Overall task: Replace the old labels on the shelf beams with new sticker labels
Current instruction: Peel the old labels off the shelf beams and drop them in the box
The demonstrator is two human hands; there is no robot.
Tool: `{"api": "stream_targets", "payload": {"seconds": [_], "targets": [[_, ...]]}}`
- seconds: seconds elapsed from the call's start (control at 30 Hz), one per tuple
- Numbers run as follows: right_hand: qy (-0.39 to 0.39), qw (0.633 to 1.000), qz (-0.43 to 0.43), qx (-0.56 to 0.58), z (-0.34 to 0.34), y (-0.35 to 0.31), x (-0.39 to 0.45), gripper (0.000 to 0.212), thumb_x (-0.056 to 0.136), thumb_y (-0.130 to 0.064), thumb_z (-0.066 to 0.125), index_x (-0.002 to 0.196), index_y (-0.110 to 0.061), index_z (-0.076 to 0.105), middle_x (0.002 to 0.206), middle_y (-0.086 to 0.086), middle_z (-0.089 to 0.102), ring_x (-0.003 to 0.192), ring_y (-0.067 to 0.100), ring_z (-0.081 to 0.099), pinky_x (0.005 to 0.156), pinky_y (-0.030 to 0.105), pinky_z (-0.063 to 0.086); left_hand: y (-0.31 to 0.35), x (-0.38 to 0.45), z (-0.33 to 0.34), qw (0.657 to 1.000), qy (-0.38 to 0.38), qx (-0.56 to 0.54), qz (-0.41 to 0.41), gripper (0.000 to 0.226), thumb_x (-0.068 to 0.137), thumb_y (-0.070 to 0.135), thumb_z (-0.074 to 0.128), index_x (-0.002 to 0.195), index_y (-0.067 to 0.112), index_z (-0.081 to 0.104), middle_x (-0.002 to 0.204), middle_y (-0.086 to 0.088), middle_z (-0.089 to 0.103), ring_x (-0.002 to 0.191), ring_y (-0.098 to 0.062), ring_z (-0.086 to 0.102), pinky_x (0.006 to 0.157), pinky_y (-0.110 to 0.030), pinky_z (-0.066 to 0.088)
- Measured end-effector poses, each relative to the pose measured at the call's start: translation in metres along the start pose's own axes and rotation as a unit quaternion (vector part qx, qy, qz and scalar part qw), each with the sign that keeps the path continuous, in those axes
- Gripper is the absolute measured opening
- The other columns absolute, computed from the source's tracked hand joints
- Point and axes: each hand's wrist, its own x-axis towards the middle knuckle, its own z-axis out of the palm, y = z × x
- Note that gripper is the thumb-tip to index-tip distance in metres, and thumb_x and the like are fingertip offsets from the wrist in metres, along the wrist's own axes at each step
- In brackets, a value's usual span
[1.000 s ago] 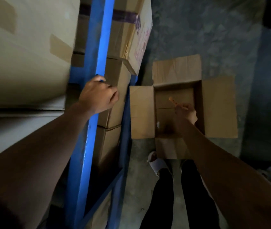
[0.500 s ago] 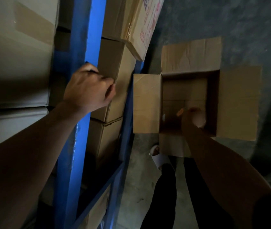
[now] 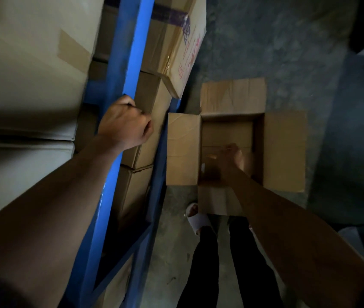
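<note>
Blue beam is gripped by the left hand, fingers closed. Right hand is blurry inside the box; cannot tell its fingers.

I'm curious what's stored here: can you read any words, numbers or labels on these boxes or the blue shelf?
Red print on the tilted cardboard box on the shelf: too blurred to read.
Dark tape strip across that box: no legible text.
Blue shelf beam: no readable label visible.
Open cardboard box on the floor: no text.
</note>
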Motion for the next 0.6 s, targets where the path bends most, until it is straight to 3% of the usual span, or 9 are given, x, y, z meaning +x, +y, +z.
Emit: {"api": "stream_targets", "payload": {"seconds": [0.07,0.17,0.27,0.33,0.47,0.6], "targets": [[0.028,0.999,-0.006,-0.023,-0.007,-0.016,-0.021,0.037,0.097,-0.014,0.048,0.133,-0.007,0.051,0.137,0.016,0.054,0.127,0.034,0.049,0.105,0.037,0.040,0.002,-0.002,-0.009,0.999,-0.042,-0.016,-0.001,0.034,0.093,0.029,0.043,0.081,0.014,0.071,0.071,-0.008,0.073,0.067,-0.026,0.063,0.097,-0.036,0.039],[0.019,0.999,-0.047,-0.018,-0.027,-0.036,-0.056,0.032,0.091,-0.022,0.054,0.123,-0.019,0.059,0.125,0.010,0.063,0.120,0.033,0.055,0.099,0.040,0.047,0.005,-0.006,-0.029,0.987,-0.151,-0.056,-0.028,0.026,0.091,0.027,0.049,0.099,0.016,0.071,0.100,-0.006,0.075,0.100,-0.024,0.064,0.110,-0.035,0.033],[0.011,0.993,-0.113,-0.016,-0.048,-0.063,-0.101,0.028,0.090,-0.024,0.054,0.117,-0.025,0.060,0.113,0.004,0.065,0.108,0.027,0.059,0.081,0.028,0.044,0.017,-0.018,-0.062,0.946,-0.229,-0.185,-0.133,0.030,0.094,0.027,0.047,0.114,0.016,0.067,0.121,-0.012,0.067,0.119,-0.031,0.057,0.099,-0.040,0.047],[0.006,0.986,-0.163,-0.013,-0.064,-0.081,-0.131,0.029,0.091,-0.026,0.053,0.120,-0.027,0.057,0.110,0.002,0.066,0.098,0.022,0.061,0.070,0.023,0.042,0.021,-0.030,-0.095,0.924,-0.207,-0.263,-0.184,0.030,0.095,0.024,0.046,0.115,0.015,0.066,0.124,-0.014,0.065,0.116,-0.033,0.060,0.089,-0.040,0.052],[0.025,0.972,-0.234,-0.004,-0.099,-0.121,-0.201,0.032,0.090,-0.028,0.052,0.121,-0.028,0.058,0.117,0.009,0.068,0.107,0.032,0.062,0.086,0.035,0.051,0.017,-0.060,-0.172,0.897,-0.096,-0.353,-0.249,0.027,0.092,0.019,0.049,0.107,0.017,0.072,0.120,-0.016,0.069,0.113,-0.036,0.063,0.092,-0.043,0.054],[0.067,0.951,-0.302,0.007,-0.132,-0.160,-0.257,0.031,0.091,-0.025,0.048,0.120,-0.029,0.058,0.114,0.012,0.068,0.107,0.035,0.061,0.088,0.036,0.050,0.014,-0.080,-0.248,0.865,0.010,-0.401,-0.300,0.023,0.093,0.021,0.051,0.100,0.013,0.071,0.111,-0.015,0.071,0.107,-0.036,0.065,0.086,-0.040,0.055]]}}
